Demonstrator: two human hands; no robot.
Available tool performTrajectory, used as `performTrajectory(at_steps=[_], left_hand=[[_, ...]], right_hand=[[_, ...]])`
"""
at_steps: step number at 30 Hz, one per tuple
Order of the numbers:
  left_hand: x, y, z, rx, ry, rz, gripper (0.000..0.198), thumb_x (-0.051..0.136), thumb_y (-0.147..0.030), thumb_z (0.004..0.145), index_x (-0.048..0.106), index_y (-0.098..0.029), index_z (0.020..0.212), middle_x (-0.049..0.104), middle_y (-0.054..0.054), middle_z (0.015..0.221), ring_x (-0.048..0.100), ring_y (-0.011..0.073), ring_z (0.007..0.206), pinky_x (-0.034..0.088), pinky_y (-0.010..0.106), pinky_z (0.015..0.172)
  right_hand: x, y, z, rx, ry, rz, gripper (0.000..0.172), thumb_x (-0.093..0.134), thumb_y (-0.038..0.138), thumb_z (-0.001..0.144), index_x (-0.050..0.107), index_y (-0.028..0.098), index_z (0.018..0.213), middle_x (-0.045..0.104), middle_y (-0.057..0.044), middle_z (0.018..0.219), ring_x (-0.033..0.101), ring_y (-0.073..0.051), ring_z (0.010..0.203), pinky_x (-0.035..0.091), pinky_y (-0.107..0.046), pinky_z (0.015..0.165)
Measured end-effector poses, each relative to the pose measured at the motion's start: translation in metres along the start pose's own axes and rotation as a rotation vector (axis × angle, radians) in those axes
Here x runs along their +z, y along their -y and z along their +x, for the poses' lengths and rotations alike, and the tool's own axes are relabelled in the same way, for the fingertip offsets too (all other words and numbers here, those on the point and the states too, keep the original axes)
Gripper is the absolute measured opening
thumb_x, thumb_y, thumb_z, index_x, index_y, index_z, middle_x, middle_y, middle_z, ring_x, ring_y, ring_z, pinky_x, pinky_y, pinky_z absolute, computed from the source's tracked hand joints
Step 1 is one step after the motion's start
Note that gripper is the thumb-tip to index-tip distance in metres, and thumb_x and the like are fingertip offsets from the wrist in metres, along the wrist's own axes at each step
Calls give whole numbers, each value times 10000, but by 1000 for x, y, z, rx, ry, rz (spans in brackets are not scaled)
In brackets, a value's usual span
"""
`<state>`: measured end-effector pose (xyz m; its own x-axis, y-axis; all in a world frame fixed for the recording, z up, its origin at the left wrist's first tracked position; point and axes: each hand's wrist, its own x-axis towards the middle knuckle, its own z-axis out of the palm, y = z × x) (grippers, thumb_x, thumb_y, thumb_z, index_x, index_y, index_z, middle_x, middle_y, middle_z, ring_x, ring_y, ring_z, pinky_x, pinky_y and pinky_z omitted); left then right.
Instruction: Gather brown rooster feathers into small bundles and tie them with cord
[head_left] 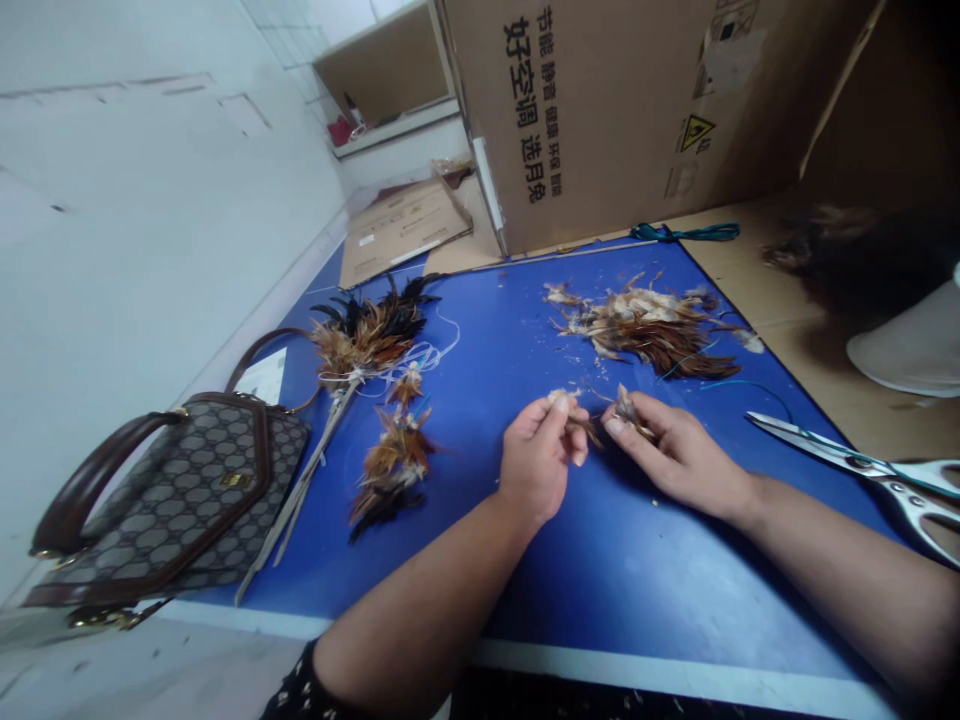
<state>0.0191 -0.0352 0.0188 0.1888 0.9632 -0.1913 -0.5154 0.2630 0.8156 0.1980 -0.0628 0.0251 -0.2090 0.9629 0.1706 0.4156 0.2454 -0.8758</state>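
My left hand (538, 458) rests on the blue table (615, 560), its fingers pinched on a small tuft of brown feathers (579, 420). Just to its right, my right hand (675, 452) is closed on another small bunch of feathers (628, 408). The fingertips of both hands nearly meet. Beyond them lies a loose pile of brown and pale feathers (651, 328). To the left, a tied string of feather bundles (391, 462) lies next to a feather duster on a thin stick (358, 345) with white thread.
A brown patterned handbag (180, 500) sits at the table's left corner. Scissors (862, 465) lie at the right on brown cardboard. A large printed cardboard box (622, 110) stands behind the table, with a teal cord (686, 233) at its foot. A white wall runs along the left.
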Motion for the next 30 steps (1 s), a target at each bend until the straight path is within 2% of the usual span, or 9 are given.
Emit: performTrajectory(at_steps=[4, 12, 15, 21, 25, 30], left_hand=[[-1, 4, -2, -12, 17, 85, 376, 837, -448, 819, 689, -122, 936, 667, 27, 805, 517, 65, 535, 336, 220, 463], [-6, 15, -6, 27, 137, 230, 325, 750, -448, 919, 709, -126, 897, 555, -20, 626, 440, 60, 522, 321, 224, 497], [-5, 14, -7, 21, 141, 191, 311, 764, -430, 911, 729, -121, 916, 530, -27, 626, 428, 57, 534, 317, 217, 502], [-4, 15, -5, -3, 89, 131, 358, 812, -447, 865, 773, -116, 992, 517, -24, 649, 418, 59, 563, 311, 205, 502], [-4, 15, -5, 3, 87, 125, 363, 820, -455, 855, 771, -116, 976, 506, -23, 658, 416, 60, 574, 308, 206, 507], [-3, 14, -6, -11, 102, 132, 349, 822, -446, 855, 752, -111, 921, 475, -34, 634, 397, 59, 571, 302, 209, 512]], right_hand=[[-1, -1, -1, -23, 50, 25, 405, 393, 510, 1091, 572, 218, 874, 550, -3, 720, 500, -147, 644, 432, -286, 642], [-1, 0, -1, -2, 187, 53, 440, 412, 528, 1082, 608, 205, 855, 526, 9, 661, 474, -135, 594, 422, -266, 583], [1, 3, -1, -19, 140, 27, 442, 402, 509, 1089, 579, 205, 822, 517, 14, 645, 467, -128, 581, 427, -261, 583], [9, -2, -2, -60, -71, -103, 371, 414, 432, 1099, 486, 231, 796, 494, 25, 655, 456, -130, 574, 406, -269, 577], [15, -5, -2, -152, -93, -168, 275, 458, 355, 1086, 475, 240, 837, 516, 27, 688, 482, -132, 583, 398, -267, 584], [19, -8, -4, -197, -112, -213, 270, 507, 298, 1063, 431, 245, 810, 477, 50, 651, 448, -120, 547, 366, -255, 559]])
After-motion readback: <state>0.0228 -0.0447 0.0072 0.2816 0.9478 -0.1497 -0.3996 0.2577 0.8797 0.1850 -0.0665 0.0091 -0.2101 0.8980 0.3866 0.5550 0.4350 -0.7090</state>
